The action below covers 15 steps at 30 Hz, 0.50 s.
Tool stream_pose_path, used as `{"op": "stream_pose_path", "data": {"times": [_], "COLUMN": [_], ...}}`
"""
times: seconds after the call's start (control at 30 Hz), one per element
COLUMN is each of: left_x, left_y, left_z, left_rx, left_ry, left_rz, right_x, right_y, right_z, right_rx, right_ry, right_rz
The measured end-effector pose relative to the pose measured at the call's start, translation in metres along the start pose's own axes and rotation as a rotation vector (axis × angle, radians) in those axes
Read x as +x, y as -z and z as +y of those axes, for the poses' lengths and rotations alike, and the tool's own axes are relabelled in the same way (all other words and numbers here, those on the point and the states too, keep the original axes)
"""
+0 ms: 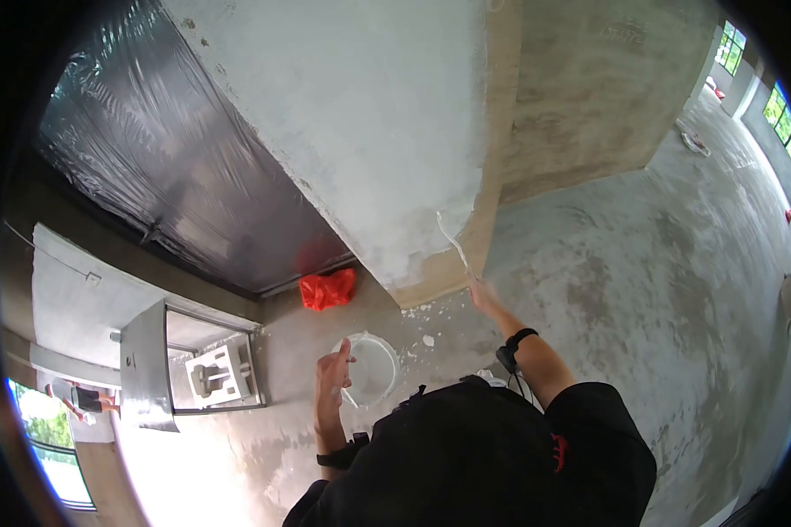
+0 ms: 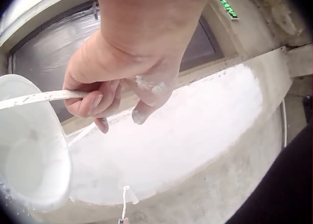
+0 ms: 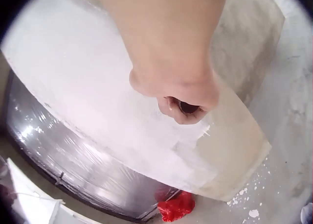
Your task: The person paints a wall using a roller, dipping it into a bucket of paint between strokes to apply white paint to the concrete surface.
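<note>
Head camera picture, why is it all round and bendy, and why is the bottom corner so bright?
Head view: a fisheye lens curves the wall and blackens the corners; daylight by the window washes out the floor. Left wrist view: the white bucket glares, blurred. Right wrist view: the right hand is close and soft.

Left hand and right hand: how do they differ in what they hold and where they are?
The left hand is raised beside the white bucket, curled round a thin white-smeared strip; the right hand stretches out to the plastered wall, gripping a dark-handled tool. The left hand's fingers show plaster smears; the right hand's fingers are mostly hidden. Both grip something.
</note>
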<state>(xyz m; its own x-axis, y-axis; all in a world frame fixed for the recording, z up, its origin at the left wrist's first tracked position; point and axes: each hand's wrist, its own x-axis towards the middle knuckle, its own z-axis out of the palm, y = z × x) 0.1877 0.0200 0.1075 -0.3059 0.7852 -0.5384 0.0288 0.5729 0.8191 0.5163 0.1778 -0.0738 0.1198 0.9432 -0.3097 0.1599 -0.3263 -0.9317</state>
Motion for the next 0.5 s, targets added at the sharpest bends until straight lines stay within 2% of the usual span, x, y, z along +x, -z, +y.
{"op": "stream_pose_path", "data": {"times": [0.07,0.17,0.27,0.37,0.5], "left_x": [-0.002,-0.003,-0.007,-0.007,-0.002], "left_y": [0.003,0.006,0.013,0.017,0.023], "left_z": [-0.002,-0.003,0.0,-0.003,-0.008], "left_rx": [0.024,0.005,-0.034,0.001,-0.02], "left_ry": [-0.052,-0.022,-0.02,-0.057,-0.064], "left_rz": [-0.007,0.011,0.004,0.042,0.049], "right_x": [-0.001,0.009,0.011,0.019,0.03], "right_y": [-0.017,-0.037,-0.05,-0.052,-0.049], "right_z": [0.007,0.005,-0.002,0.001,-0.036], "right_rx": [-0.02,0.03,0.211,0.164,0.357], "right_ry": [-0.025,-0.02,-0.032,-0.07,0.07], "right_rz": [-0.003,-0.063,-0.117,-0.151,-0.194]}}
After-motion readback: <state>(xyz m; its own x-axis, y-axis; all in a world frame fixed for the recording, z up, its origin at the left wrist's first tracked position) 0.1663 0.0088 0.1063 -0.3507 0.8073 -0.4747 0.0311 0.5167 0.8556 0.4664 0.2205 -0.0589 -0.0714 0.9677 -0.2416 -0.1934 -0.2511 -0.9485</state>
